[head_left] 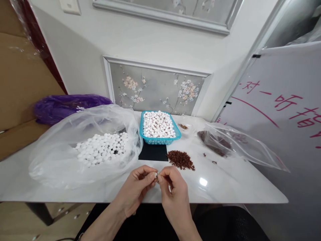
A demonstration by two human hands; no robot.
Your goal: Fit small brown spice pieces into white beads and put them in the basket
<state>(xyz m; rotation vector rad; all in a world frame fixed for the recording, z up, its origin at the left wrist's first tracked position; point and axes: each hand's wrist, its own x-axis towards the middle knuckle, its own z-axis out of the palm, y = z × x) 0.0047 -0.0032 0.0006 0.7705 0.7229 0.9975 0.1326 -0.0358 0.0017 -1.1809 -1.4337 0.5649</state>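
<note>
- White, glossy tabletop (233, 184) runs across my view, marble-like, with everything else I'm tracking set out on it.
- Clear plastic bag (55, 157), large and slumped, fills the left part of it; through its mouth I see loose white balls (99, 149).
- Purple bag (57, 108), crumpled, sits just behind the clear one.
- Zip bag (253, 145), transparent with a red edge, lies at the right with dark brown contents.
- Teal basket (159, 141) stands at the back, near the wall, full of white balls.
- Left hand (136, 189), at the front edge: I read thumb and fingertips as clamped on a small white ball.
- Right hand (175, 190), just beside it: thumb and forefinger are pinched together against the ball's right side; I can't tell what, if anything smaller, is between them.
- Black square (152, 153) lies flat in front of the basket.
- Brown pile (181, 159) of tiny pointed pieces is just beyond the right hand, with a few loose ones to its right.
- Small white ball (155, 175), partly hidden, is between the two hands' fingertips.
</note>
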